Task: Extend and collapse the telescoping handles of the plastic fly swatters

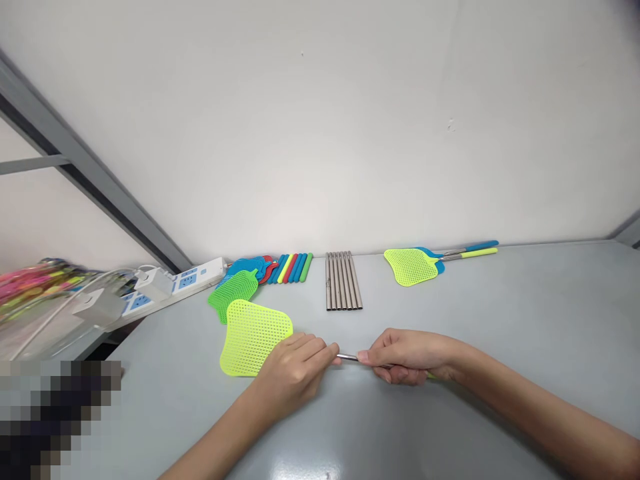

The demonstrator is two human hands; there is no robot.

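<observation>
A fly swatter with a yellow-green perforated head (256, 339) is held level between my two hands, low over the grey table. My left hand (296, 365) is closed around it where the head meets the thin metal rod (349, 357). Further right, my right hand (403, 357) grips the rod's other part, with a bit of yellow-green handle showing below the wrist. Most of the rod and handle is hidden by my fingers. Behind my hands lies a row of several metal tubes (343, 281).
Loose green (237, 291), blue and red swatter heads lie at the back left beside several coloured handles (291, 268). Two whole swatters, one yellow-green (411, 267), rest at the back right. A power strip (193, 281) with plugged-in chargers runs along the left edge.
</observation>
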